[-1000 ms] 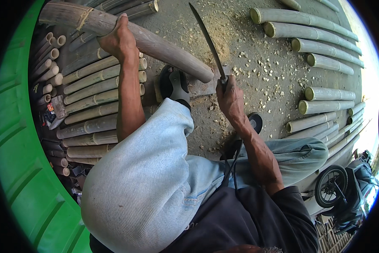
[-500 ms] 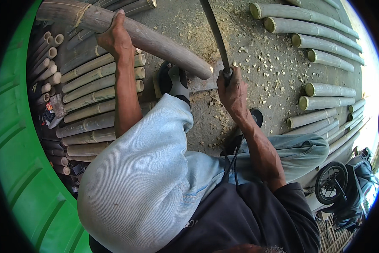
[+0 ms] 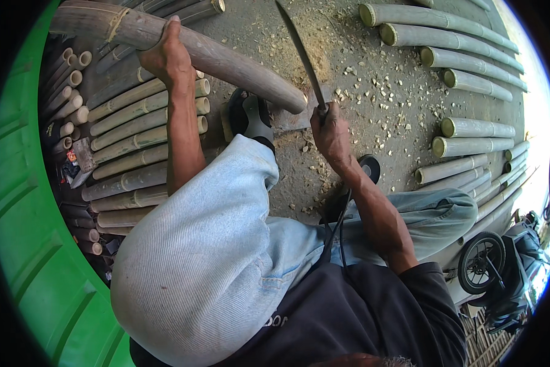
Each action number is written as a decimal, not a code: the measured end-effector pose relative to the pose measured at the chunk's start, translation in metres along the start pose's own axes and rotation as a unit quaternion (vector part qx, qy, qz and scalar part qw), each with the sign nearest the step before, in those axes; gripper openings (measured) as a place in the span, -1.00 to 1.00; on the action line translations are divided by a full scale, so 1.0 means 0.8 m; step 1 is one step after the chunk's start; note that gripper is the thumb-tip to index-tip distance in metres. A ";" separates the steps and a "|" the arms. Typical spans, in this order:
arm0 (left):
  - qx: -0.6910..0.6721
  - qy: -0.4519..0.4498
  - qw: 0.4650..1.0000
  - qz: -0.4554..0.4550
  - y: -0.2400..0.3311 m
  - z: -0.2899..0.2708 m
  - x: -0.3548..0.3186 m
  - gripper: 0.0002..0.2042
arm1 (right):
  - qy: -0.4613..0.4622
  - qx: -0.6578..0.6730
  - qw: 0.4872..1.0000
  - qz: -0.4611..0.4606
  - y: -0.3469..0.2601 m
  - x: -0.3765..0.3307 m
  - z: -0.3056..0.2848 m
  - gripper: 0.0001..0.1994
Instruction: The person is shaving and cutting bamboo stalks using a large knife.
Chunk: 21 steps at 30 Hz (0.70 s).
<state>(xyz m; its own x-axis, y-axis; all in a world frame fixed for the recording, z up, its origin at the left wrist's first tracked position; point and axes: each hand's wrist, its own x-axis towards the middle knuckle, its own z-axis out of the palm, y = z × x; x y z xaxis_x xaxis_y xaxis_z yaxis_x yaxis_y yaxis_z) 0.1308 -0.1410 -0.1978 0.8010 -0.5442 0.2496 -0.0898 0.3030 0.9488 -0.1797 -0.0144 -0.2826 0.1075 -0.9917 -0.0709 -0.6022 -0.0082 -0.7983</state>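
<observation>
A thick grey-brown bamboo pole (image 3: pixel 232 64) slants from the upper left down to its pale near end, just left of the blade. My left hand (image 3: pixel 168 58) is closed round the pole, thumb on top. My right hand (image 3: pixel 332 134) grips the handle of a machete (image 3: pixel 304 52), whose long dark blade points up and a little left, beside the pole's end without visibly touching it. Below that end lies a flat block (image 3: pixel 296 120), partly hidden by the pole. My sandalled foot (image 3: pixel 253 116) stands next to the pole.
Cut bamboo lengths (image 3: pixel 134 125) are stacked at the left, and more bamboo poles (image 3: pixel 452 38) lie at the right. Pale wood chips (image 3: pixel 373 101) litter the ground. A green ribbed panel (image 3: pixel 27 244) rises at far left; a motorcycle (image 3: pixel 507 269) stands at lower right.
The machete has tilted further left, its blade closer to the pole's end. My right hand has shifted slightly left. My left hand and the bamboo pole have hardly moved.
</observation>
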 end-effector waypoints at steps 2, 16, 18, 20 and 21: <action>0.000 -0.005 1.000 0.010 -0.003 0.012 -0.013 -0.65 | -0.095 -0.115 0.988 0.033 0.083 -0.015 0.019 -0.83; -0.085 -0.075 0.992 -0.058 -0.038 -0.038 0.015 -0.65 | -0.128 -0.134 0.982 0.046 0.088 -0.021 0.022 -0.76; -0.099 -0.085 0.988 -0.083 -0.031 -0.045 0.012 -0.66 | -0.112 -0.089 0.989 0.025 0.061 -0.012 0.010 -0.77; -0.107 -0.093 0.984 -0.111 -0.022 -0.056 0.015 -0.66 | -0.102 -0.043 0.994 0.007 0.007 0.003 -0.007 -0.78; -0.120 -0.122 0.978 -0.117 -0.020 -0.065 0.022 -0.66 | -0.067 -0.013 0.998 0.007 -0.029 0.012 -0.018 -0.78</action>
<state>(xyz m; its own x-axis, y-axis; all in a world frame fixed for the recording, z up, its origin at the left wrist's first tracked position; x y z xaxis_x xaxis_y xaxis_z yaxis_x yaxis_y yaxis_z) 0.1773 -0.1146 -0.2189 0.6156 -0.7821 0.0968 0.2451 0.3067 0.9197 -0.1759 -0.0253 -0.2563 0.2032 -0.9656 -0.1621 -0.6250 -0.0004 -0.7806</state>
